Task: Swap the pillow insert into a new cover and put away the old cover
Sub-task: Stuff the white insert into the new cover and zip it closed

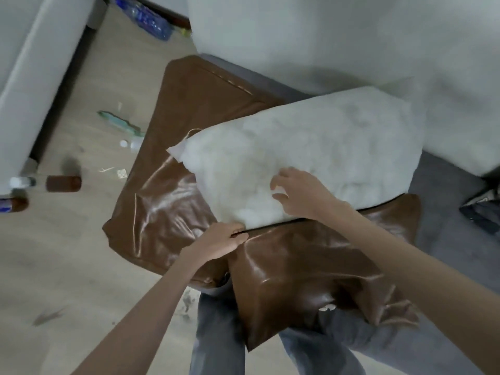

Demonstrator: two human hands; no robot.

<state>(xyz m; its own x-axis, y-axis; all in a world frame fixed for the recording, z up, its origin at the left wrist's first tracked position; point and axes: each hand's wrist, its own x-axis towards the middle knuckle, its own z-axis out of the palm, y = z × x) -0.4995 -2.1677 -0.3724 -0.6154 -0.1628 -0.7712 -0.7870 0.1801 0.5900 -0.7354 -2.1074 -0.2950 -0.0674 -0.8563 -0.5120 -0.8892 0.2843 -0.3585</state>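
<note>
Your left hand [220, 239] grips the edge of the brown cover [297, 269] at its opening, fingers curled over the rim with the thumb on top, right where the white pillow insert [311, 155] meets the leatherette. Your right hand [300, 194] lies on the near face of the insert with its fingers bent and loosely spread, the fingertips digging into the soft filling; whether they actually pinch the fabric you cannot tell from here. Most of the insert shows outside the cover, lying across the seat of the grey sofa [446, 226], and its near long edge touches the cover's mouth between your two hands. The cover itself drapes down over your knees in grey trousers [216, 334] and hangs off the seat's front edge. A second brown cover [173, 169] lies flat under the insert's left end and reaches past the left corner of the seat. A white blanket [351, 44] is heaped against the sofa's back edge behind the insert. On the wooden floor [67, 266] to the left lie a brown bottle [63, 183], a green wrapper [119, 123] and a crumpled blue plastic bag [148, 18] near the wall.
</note>
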